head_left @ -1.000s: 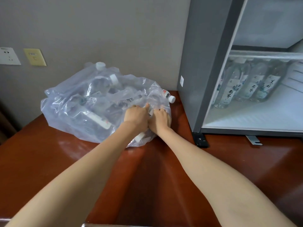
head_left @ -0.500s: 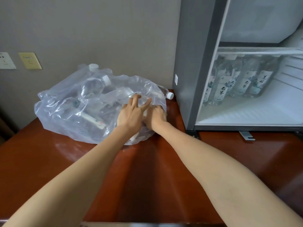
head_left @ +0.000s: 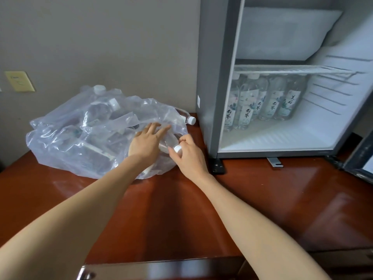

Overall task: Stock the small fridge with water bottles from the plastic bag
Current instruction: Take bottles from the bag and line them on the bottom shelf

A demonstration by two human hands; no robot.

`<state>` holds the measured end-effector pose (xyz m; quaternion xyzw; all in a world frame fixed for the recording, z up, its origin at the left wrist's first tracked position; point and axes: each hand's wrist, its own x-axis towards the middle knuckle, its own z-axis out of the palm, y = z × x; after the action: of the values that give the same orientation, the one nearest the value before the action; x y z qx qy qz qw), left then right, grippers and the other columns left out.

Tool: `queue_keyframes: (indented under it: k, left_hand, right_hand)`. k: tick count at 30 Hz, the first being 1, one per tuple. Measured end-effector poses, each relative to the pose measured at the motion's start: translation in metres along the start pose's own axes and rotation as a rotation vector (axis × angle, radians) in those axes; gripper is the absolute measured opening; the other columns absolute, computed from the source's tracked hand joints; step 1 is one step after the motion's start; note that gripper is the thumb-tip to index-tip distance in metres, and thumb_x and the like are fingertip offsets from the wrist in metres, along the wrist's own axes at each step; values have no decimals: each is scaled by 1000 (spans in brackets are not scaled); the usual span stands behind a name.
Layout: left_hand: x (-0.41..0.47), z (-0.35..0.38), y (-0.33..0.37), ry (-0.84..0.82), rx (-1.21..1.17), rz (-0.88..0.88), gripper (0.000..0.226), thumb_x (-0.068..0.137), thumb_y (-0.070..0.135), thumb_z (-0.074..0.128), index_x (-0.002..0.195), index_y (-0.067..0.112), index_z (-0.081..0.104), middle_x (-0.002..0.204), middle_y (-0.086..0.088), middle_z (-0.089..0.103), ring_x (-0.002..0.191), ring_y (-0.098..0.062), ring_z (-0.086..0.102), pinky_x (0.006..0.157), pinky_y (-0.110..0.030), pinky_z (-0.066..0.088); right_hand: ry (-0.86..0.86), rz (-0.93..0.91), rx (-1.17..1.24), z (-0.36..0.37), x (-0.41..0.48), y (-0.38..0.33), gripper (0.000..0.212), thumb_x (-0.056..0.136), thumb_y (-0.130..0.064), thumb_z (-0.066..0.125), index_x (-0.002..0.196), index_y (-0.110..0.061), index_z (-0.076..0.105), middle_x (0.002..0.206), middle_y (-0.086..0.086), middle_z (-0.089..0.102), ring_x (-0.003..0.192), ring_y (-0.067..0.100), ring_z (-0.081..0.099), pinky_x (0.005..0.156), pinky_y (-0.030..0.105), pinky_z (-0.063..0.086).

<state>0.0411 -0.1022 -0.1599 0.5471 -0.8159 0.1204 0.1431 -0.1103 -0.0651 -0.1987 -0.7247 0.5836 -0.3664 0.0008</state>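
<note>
A clear plastic bag (head_left: 80, 136) full of water bottles lies on the red-brown tabletop (head_left: 181, 215) against the wall. My left hand (head_left: 146, 141) rests flat on the bag's right end with fingers spread. My right hand (head_left: 189, 156) grips the neck of a water bottle (head_left: 171, 141) with a white cap, at the bag's opening. Another bottle's capped neck (head_left: 189, 119) sticks out of the bag toward the fridge. The small fridge (head_left: 282, 81) stands open on the right, with several labelled bottles (head_left: 262, 104) upright at the back left of its floor.
The fridge's grey side wall (head_left: 212, 77) stands close to the right of the bag. A wire shelf (head_left: 292, 68) spans the fridge above the bottles. The open door's edge (head_left: 359, 158) shows at far right. A yellow wall plate (head_left: 19, 81) is on the wall at left.
My left hand has opened and flattened on the bag. My right hand has drawn back slightly to the right, and a white-capped bottle neck now shows in its fingers.
</note>
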Motion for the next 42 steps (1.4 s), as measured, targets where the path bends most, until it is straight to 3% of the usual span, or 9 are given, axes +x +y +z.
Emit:
queue_keyframes:
  k: [7,11,14,17,21,28,33,36,42]
  left_hand:
    - [0,1,1,46,-37,54,82,76,57,68,146,30,34,140,0,42,127,-25,45,101,-43,37]
    - [-21,6,12,162,-173,246,66,86,48,62,145,30,38,141,3,46,127,-22,47,102,-39,35]
    - [-41,15,34,207,-341,194,62,90,55,54,143,27,40,141,7,46,125,-18,48,102,-36,38]
    - [-42,14,48,234,-462,132,70,81,61,63,136,21,49,134,4,50,122,-17,49,101,-35,39]
    - [-40,12,60,239,-424,133,76,66,56,79,128,19,53,123,2,55,117,-21,51,95,-35,43]
    - [-46,16,74,330,-452,102,66,68,51,79,121,19,59,117,3,60,111,-20,55,84,-35,47]
    - [-53,7,63,215,-592,121,70,66,53,80,125,21,58,122,7,59,112,-15,55,86,-36,49]
    - [-57,4,61,209,-671,133,71,64,51,81,124,21,59,123,7,59,116,-13,55,93,-27,44]
    - [-62,0,60,232,-723,81,73,62,56,79,126,25,58,123,13,62,112,-1,54,92,-16,38]
  right_hand:
    - [293,239,306,-38,-32,23,47,88,-41,54,56,-9,46,78,1,54,65,19,54,64,33,42]
    - [268,517,647,-51,-44,30,42,85,-49,54,70,-11,61,82,3,67,81,22,67,79,49,54]
    - [249,632,770,-58,-48,29,47,79,-57,50,78,-15,71,79,4,73,80,22,70,79,53,55]
    - [254,650,802,-61,-49,26,42,81,-55,52,72,-19,72,77,6,73,79,24,70,71,48,57]
    - [304,723,960,-67,-55,30,46,92,-44,54,52,-27,67,64,-4,72,66,16,73,50,16,49]
    - [316,710,1047,-74,-62,37,47,93,-51,50,61,-20,65,57,-3,67,66,16,72,55,25,56]
    - [237,687,1041,-76,-63,40,54,93,-57,46,84,-7,67,85,11,73,76,22,72,57,29,57]
    - [180,673,1051,-76,-63,39,49,96,-52,44,80,-12,68,85,8,73,79,20,71,65,31,59]
    - [24,553,954,-78,-67,31,21,87,-34,47,92,-33,67,89,-14,73,74,0,68,45,16,43]
